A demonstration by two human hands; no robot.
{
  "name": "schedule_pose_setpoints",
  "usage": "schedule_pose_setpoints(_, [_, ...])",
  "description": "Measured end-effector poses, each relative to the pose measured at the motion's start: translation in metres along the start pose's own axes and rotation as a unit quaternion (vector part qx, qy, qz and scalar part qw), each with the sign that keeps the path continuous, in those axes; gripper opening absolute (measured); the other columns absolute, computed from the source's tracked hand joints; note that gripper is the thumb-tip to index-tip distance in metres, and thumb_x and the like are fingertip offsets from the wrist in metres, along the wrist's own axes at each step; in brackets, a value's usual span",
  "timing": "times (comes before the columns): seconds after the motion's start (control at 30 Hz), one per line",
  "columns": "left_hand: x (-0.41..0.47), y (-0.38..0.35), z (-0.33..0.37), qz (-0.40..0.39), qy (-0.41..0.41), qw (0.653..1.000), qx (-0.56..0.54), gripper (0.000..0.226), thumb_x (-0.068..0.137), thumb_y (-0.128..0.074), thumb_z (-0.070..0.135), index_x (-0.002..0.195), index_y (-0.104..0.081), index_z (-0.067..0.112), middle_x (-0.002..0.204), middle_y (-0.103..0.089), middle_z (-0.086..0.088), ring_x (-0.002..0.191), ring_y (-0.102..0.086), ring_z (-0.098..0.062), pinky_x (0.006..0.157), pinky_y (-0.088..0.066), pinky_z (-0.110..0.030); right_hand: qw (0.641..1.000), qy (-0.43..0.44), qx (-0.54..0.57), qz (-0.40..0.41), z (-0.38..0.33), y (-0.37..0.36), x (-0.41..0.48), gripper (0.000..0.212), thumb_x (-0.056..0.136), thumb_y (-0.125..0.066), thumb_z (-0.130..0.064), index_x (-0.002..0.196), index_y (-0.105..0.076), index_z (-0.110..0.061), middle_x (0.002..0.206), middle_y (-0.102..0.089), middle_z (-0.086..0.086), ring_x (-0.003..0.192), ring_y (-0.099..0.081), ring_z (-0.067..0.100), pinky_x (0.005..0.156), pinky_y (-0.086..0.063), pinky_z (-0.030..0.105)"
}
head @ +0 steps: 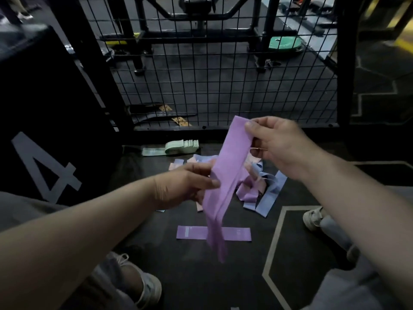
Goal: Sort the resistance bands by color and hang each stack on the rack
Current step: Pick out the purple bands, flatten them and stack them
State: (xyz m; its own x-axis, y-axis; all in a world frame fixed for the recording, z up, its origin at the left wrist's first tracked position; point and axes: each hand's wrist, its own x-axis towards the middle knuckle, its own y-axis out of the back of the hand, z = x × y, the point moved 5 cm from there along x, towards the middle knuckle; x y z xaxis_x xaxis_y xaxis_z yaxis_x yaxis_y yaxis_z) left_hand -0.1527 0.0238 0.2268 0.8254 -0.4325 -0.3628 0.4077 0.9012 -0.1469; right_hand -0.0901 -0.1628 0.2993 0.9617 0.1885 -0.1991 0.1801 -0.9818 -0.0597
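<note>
Sorting is partly done: the green stack point(178, 147) lies on the floor point(156, 231) and a flat purple band point(237, 233) starts a 2nd one, but the mixed pile point(261, 189) of pink, blue & purple waits. The left hand point(185, 186) and right hand point(274, 144) each have the grip closed on the held purple band point(225, 175), above the pile. Nothing hangs yet; the rack is perhaps out of view, too dark to tell.

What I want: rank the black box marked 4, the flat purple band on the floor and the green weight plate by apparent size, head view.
1. black box
2. flat purple band
3. green weight plate; it lies far off behind the mesh, so its real size is unsure.
</note>
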Motion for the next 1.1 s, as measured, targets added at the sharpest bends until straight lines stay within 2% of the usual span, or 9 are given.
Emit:
schedule_pose_setpoints(0.1, [-0.004,-0.005,-0.01,-0.019,0.025,1.0,0.0,0.017,0.081,-0.068,0.009,0.097,-0.075,0.01,0.092,-0.07,-0.012,0.075,-0.068,-0.02,0.07,-0.054,-0.03,0.999,-0.02,0.041,0.02,0.007,0.014,0.0,0.003,0.096,-0.066,-0.013,0.097,-0.066,-0.015,0.08,-0.072,0.001,0.064,-0.067,0.01,0.055,-0.051,0.022])
schedule_pose_setpoints(0.27, [-0.016,0.017,-0.021,0.011,0.068,0.996,0.058,0.041,0.076,-0.073,0.014,0.106,-0.065,-0.013,0.093,-0.066,-0.019,0.072,-0.063,-0.022,0.064,-0.05,-0.028,0.995,-0.025,0.087,0.047,0.014,0.031,0.004,0.006,0.099,-0.062,-0.011,0.096,-0.064,-0.016,0.085,-0.072,0.003,0.07,-0.069,0.014,0.06,-0.053,0.026])
schedule_pose_setpoints(0.4, [-0.018,0.035,-0.021,0.06,0.076,0.992,0.077,0.02,0.073,-0.078,0.014,0.088,-0.071,0.004,0.083,-0.063,-0.015,0.065,-0.06,-0.019,0.058,-0.047,-0.025,0.983,-0.038,0.128,0.126,0.018,0.05,0.013,0.005,0.1,-0.059,-0.013,0.101,-0.062,-0.018,0.088,-0.072,0.004,0.073,-0.066,0.014,0.059,-0.051,0.025])
schedule_pose_setpoints(0.6, [-0.015,0.043,-0.011,0.182,0.033,0.982,0.047,0.018,0.088,-0.064,-0.006,0.106,-0.065,-0.005,0.085,-0.059,-0.018,0.059,-0.054,-0.02,0.046,-0.046,-0.023,0.967,-0.087,0.156,0.181,0.033,0.064,0.018,0.015,0.1,-0.058,-0.014,0.114,-0.064,-0.016,0.093,-0.07,0.002,0.076,-0.064,0.012,0.059,-0.051,0.024])
schedule_pose_setpoints(0.7, [-0.011,0.037,-0.004,0.178,-0.014,0.984,0.006,0.024,0.087,-0.066,-0.008,0.108,-0.064,0.004,0.079,-0.06,-0.015,0.057,-0.052,-0.023,0.046,-0.044,-0.025,0.979,-0.074,0.047,0.183,0.038,0.059,0.016,0.015,0.099,-0.06,-0.015,0.114,-0.06,-0.017,0.118,-0.068,0.011,0.088,-0.064,0.017,0.077,-0.057,0.034])
schedule_pose_setpoints(0.77, [-0.008,0.033,0.0,0.171,-0.04,0.984,-0.012,0.036,0.088,-0.067,-0.008,0.118,-0.06,0.011,0.072,-0.061,-0.011,0.057,-0.052,-0.023,0.049,-0.043,-0.028,0.975,-0.03,-0.153,0.16,0.036,0.05,0.009,0.046,0.093,-0.068,-0.017,0.135,-0.048,-0.022,0.135,-0.053,0.009,0.097,-0.059,0.014,0.075,-0.054,0.03])
schedule_pose_setpoints(0.87, [-0.006,0.021,0.004,0.154,-0.063,0.986,-0.001,0.029,0.091,-0.066,-0.004,0.116,-0.062,0.011,0.077,-0.065,-0.011,0.064,-0.057,-0.022,0.053,-0.048,-0.03,0.929,0.081,-0.357,-0.064,0.038,0.007,-0.01,0.084,0.083,-0.079,-0.017,0.151,-0.032,-0.033,0.147,-0.036,-0.002,0.129,-0.045,0.011,0.088,-0.049,0.02])
schedule_pose_setpoints(0.97, [-0.007,0.011,0.007,0.133,-0.063,0.989,0.021,0.021,0.095,-0.058,-0.004,0.112,-0.068,0.002,0.099,-0.075,-0.011,0.08,-0.067,-0.025,0.064,-0.058,-0.033,0.872,0.09,-0.399,-0.269,0.055,-0.033,-0.037,0.092,0.079,-0.085,-0.03,0.151,-0.028,-0.04,0.139,-0.043,-0.028,0.129,-0.042,-0.009,0.102,-0.044,0.015])
schedule_pose_setpoints(1.1, [-0.007,0.003,0.004,0.034,-0.002,0.998,-0.051,0.052,0.083,-0.032,-0.006,0.124,-0.064,-0.001,0.118,-0.069,-0.022,0.105,-0.065,-0.04,0.098,-0.051,-0.049,0.846,0.171,-0.473,-0.179,0.062,-0.042,-0.031,0.066,0.09,-0.072,-0.035,0.144,-0.037,-0.042,0.129,-0.058,-0.012,0.115,-0.057,0.008,0.095,-0.053,0.036])
